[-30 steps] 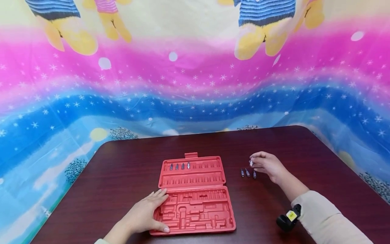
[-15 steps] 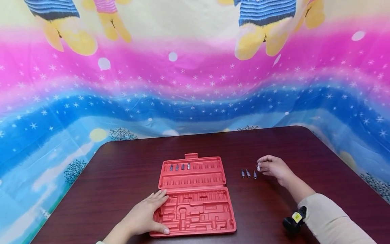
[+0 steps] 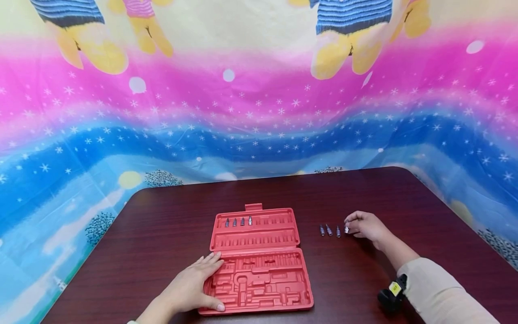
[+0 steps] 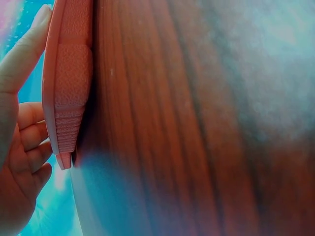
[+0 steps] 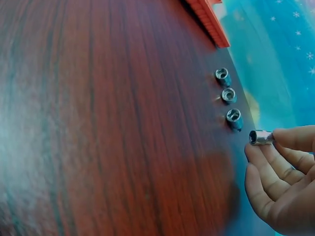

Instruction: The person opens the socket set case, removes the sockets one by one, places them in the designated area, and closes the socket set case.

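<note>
My right hand (image 3: 367, 228) pinches a small silver bit socket (image 5: 261, 137) between thumb and fingers, its hollow end facing the wrist camera. Just left of it, three more bit sockets (image 3: 329, 230) stand in a row on the dark table. A red plastic tool case (image 3: 306, 279) lies opened flat at the centre. My left hand (image 3: 189, 281) rests on the case's left side, fingers spread along the edge and thumb at the front corner. Several bit sockets (image 3: 243, 222) sit in the left slots of the lid's upper row.
The dark wooden table (image 3: 170, 225) has a rounded far edge. A colourful printed cloth (image 3: 259, 112) hangs behind it and along both sides. On the right sleeve sits a black wrist camera (image 3: 390, 299) with a yellow label.
My right hand has moved right and toward me, bringing its bit socket down beside the right end of the row. The left hand and the case have stayed put.
</note>
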`<action>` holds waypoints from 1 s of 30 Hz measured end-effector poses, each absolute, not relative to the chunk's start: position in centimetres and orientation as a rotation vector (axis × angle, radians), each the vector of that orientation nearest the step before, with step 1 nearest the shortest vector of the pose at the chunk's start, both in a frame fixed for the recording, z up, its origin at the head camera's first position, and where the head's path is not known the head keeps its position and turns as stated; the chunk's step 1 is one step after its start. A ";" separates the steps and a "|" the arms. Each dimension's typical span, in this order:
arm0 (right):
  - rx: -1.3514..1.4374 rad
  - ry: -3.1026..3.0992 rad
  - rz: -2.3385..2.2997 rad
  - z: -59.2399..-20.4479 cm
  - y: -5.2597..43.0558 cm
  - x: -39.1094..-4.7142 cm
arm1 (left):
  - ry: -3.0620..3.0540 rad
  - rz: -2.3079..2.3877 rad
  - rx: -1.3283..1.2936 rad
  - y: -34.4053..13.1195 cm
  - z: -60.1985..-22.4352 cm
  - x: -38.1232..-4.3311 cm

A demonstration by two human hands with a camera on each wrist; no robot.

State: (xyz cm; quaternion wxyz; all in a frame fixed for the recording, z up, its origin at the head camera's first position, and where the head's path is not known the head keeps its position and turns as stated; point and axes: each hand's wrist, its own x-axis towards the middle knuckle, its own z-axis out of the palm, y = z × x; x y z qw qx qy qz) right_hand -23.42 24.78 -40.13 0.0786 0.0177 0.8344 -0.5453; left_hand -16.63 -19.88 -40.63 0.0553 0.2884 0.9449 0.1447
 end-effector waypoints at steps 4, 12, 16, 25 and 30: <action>0.045 2.520 -1.589 -40.3 24.9 -23.5 | 2.871 0.442 0.893 -19.9 -40.6 -16.6; 0.011 2.569 -1.496 -40.5 24.7 -23.7 | 2.874 0.427 0.867 -19.9 -40.6 -16.6; 0.024 2.591 -1.456 -40.6 24.5 -23.8 | 2.875 0.421 0.864 -19.9 -40.7 -16.6; 0.081 2.642 -1.381 -40.5 24.3 -24.2 | 2.875 0.445 0.889 -19.9 -40.6 -16.6; 0.076 2.670 -1.368 -40.5 24.2 -24.3 | 2.889 0.436 0.902 -20.0 -40.7 -16.6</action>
